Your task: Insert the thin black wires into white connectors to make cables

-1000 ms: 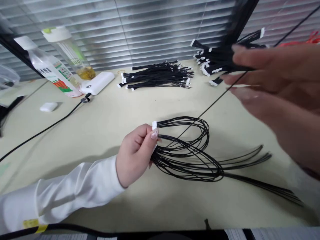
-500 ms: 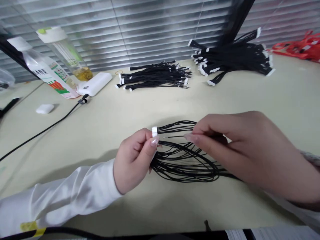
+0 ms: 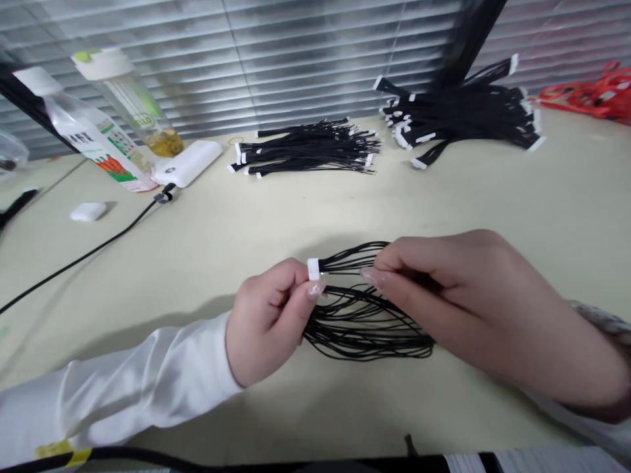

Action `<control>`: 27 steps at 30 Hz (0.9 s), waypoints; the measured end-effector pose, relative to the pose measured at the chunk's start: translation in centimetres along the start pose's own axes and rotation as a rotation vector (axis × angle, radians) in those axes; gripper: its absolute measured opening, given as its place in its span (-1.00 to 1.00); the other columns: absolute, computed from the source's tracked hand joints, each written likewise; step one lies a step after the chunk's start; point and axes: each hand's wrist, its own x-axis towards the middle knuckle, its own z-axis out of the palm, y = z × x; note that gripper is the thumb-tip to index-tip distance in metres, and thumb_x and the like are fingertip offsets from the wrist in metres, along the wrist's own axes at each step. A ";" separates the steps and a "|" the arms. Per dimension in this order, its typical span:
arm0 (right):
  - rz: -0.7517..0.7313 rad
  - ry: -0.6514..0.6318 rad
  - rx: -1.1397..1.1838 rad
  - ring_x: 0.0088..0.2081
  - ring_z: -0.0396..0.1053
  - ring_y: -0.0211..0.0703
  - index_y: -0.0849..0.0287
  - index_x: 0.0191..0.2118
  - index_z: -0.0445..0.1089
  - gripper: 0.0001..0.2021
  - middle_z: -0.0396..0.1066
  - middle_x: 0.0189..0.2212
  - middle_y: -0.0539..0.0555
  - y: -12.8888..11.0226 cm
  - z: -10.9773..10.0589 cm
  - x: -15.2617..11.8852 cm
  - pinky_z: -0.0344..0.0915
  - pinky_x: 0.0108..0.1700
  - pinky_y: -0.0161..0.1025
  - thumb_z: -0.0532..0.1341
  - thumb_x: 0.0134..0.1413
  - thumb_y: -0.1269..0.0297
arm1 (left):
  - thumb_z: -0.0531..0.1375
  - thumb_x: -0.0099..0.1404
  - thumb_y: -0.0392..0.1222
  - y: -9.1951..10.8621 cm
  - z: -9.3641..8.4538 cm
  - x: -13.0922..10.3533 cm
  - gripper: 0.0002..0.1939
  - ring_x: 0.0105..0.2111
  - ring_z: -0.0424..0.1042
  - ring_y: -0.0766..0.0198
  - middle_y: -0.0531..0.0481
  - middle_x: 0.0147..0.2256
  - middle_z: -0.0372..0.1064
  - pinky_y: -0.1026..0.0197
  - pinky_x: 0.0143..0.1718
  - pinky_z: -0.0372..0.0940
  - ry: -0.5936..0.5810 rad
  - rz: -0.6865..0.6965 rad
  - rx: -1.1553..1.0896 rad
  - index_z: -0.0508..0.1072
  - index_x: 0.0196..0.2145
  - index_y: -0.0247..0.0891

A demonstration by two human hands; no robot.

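Observation:
My left hand is closed, thumb and fingers pinching a white plastic connector with several black wires running out of its right side. Between the thumb and finger of my right hand is a single thin black wire. Its bare metal tip lies right at the connector's face, just above my left thumb; whether it is inside a slot I cannot tell. Below, a looped bundle of black wires hangs from my left hand and curves toward my right hand, whose palm hides part of it.
Behind lie a small pile of black wire harnesses and a larger pile of harnesses. To the left are a plastic bottle, a tea bottle, a white power bank with a black cable, and a small white case.
My right hand has moved left and slightly down, bringing the wire's metal tip from a small gap up to the connector. My left hand with the connector has shifted slightly right and down.

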 end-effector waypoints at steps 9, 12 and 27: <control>-0.059 -0.049 0.009 -0.61 0.13 -0.44 0.17 -0.50 0.30 -0.79 0.25 -0.64 -0.14 0.0 0.5 0.1 0.02 -0.52 -0.40 0.07 0.15 0.34 | 0.02 0.29 -0.26 0.2 -0.3 0.0 -0.78 -0.68 0.03 0.48 0.16 -0.69 0.07 0.42 -0.67 0.03 -0.105 0.078 0.044 0.21 -0.53 -0.27; -0.106 0.002 -0.060 -0.57 0.16 -0.40 0.16 -0.45 0.28 -0.85 0.26 -0.60 -0.12 0.5 0.6 0.1 0.05 -0.49 -0.38 0.07 0.14 0.37 | 0.02 0.30 -0.23 0.1 -0.2 0.1 -0.76 -0.69 0.06 0.48 0.15 -0.69 0.09 0.41 -0.67 0.05 -0.096 0.038 0.013 0.22 -0.54 -0.27; -0.059 -0.278 -0.240 -0.62 0.12 -0.32 0.15 -0.63 0.21 -0.69 0.26 -0.67 -0.08 0.2 0.6 -1.0 -0.13 -0.51 -0.26 0.03 0.13 0.33 | 0.00 0.33 -0.06 -0.7 0.3 0.1 -0.69 -0.69 0.13 0.48 0.12 -0.65 0.16 0.43 -0.69 0.08 0.060 -0.083 -0.194 0.27 -0.49 -0.28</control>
